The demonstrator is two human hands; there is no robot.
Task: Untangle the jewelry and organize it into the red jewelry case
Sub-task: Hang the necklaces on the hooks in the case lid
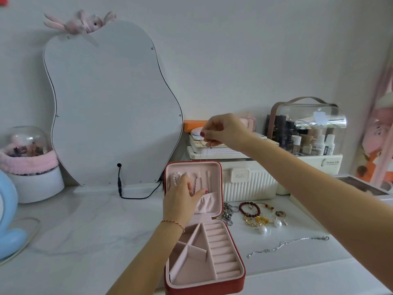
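The red jewelry case (236, 284) lies open on the white table, pink lining showing, its lid (214, 167) standing upright. My right hand (223, 130) is raised above the lid and pinches a very thin chain (201, 158) that hangs down into the lid. My left hand (182, 199) reaches into the lid by the hooks and the gathered pocket, fingers bent at the chain's lower end. A pearl strand (175, 178) hangs on the lid's left hook. To the right of the case lie a tangled pile of jewelry (255, 216) and a silver chain (287, 244).
A pear-shaped mirror (110, 107) leans on the wall behind, with a black cable (121, 188) at its foot. A white ribbed box (248, 182) and a clear cosmetics case (306, 128) stand at the back right. A glass dome ornament (27, 158) stands at the left.
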